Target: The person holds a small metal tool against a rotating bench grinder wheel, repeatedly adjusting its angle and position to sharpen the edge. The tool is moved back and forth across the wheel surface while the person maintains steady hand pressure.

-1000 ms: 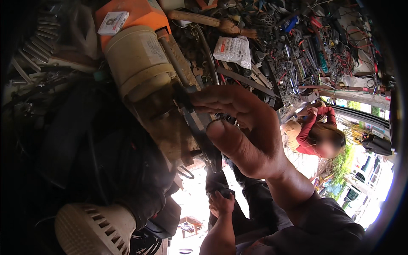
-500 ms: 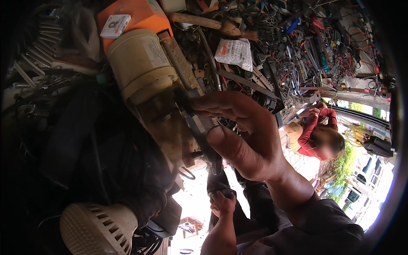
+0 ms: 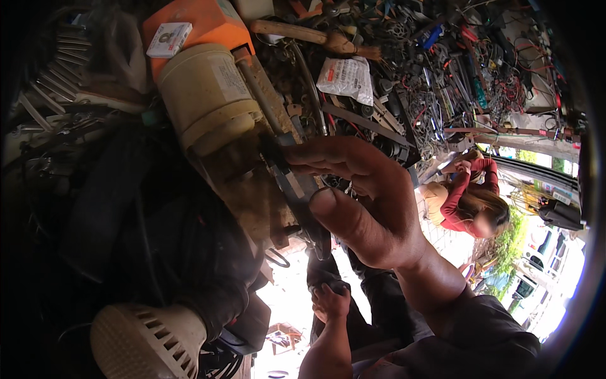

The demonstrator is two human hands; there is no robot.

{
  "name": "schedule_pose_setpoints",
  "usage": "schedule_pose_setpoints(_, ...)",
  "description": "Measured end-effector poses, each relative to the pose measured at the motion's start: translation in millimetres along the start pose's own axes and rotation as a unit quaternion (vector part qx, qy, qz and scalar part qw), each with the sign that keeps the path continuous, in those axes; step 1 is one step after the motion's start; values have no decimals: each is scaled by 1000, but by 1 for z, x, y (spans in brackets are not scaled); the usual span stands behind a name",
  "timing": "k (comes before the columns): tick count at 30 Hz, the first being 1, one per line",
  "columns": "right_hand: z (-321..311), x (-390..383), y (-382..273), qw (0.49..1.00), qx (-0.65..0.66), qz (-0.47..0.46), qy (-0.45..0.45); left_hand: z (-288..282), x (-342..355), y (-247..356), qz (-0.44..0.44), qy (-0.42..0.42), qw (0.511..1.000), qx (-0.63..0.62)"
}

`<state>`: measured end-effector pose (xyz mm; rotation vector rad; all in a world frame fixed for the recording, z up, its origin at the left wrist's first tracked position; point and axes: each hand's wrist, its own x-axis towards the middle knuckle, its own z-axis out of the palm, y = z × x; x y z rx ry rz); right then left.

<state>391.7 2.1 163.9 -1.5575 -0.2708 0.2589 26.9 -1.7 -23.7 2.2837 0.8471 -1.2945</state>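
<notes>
My right hand (image 3: 372, 202) reaches in from the lower right, its fingers bent and its thumb beside them. Fingers and thumb close about a dark, flat metal piece (image 3: 293, 186), whose exact kind I cannot make out. That piece lies against the dusty brown front of a machine with a cream, drum-shaped motor housing (image 3: 205, 88); the part where they meet is dark and blurred. Lower down, my left hand (image 3: 331, 302) is curled against a dark, rounded thing by the dark trousers (image 3: 385, 290); what its fingers grip is hidden.
A white bulb-shaped lamp (image 3: 148, 341) is at lower left. Behind the motor stand an orange case (image 3: 202, 25) with a small box (image 3: 169, 40), a wooden-handled brush (image 3: 315, 35) and a white packet (image 3: 346, 79). Tools and wires clutter the far right. A person in red (image 3: 464, 196) sits beyond.
Both my hands stay almost where they were, and so does the metal piece. The person in red has shifted the head slightly.
</notes>
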Motion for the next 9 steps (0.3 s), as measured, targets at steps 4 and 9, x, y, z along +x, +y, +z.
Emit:
schedule_pose_setpoints(4, 0, 0, 0, 1000, 11, 2, 0, -4, -1, 1, -1, -5, 1000, 4)
schedule_pose_setpoints(9, 0, -1, 1, 1000, 12, -4, 4, -9, 0, 2, -10, -26, 1000, 1)
